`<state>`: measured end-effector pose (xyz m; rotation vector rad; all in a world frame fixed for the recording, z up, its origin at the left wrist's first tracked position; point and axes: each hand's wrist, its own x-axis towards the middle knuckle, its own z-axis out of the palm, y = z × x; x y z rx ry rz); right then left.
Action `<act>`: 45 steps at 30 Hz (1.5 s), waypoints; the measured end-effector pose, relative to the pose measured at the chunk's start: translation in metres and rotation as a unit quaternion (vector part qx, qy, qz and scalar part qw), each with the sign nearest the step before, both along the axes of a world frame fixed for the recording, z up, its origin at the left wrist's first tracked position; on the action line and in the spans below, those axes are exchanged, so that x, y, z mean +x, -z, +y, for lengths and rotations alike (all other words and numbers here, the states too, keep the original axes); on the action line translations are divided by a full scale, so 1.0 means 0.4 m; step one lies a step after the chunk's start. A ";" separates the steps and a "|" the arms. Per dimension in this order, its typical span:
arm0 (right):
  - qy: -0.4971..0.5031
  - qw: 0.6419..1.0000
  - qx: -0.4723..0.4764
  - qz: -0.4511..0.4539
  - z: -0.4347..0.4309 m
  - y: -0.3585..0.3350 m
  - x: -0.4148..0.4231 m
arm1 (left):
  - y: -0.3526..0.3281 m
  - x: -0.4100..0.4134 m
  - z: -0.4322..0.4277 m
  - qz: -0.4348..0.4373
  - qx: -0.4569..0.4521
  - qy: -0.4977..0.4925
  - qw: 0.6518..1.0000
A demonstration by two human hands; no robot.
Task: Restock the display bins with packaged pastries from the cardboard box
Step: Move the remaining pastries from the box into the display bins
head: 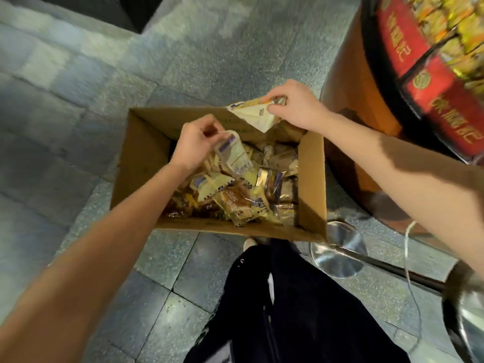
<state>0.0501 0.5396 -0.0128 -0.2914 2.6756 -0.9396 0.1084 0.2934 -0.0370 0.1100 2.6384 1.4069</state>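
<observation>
One cardboard box point(141, 158). Two hands: left hand point(193, 142), right hand point(293, 106). Two lifted pastries, one pinched in each: clear packet point(233, 153), cream packet point(256, 116). Loose packets point(248, 197) inside, too many to count. One display stand point(408, 48).

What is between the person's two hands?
Seen from the head camera: the far wall of the cardboard box and the corner of a pale packet that the right hand pinches.

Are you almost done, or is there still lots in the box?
Not yet. The display bin already holds many packets. The left hand pinches a clear packet over the cardboard box, and the right hand holds a yellow-white packet at its far rim. A big heap of packaged pastries still lies inside.
</observation>
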 end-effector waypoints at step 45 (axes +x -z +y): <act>-0.699 0.652 -0.292 -0.038 -0.718 -0.517 1.208 | -0.627 1.666 -0.089 0.223 -0.041 -0.740 0.633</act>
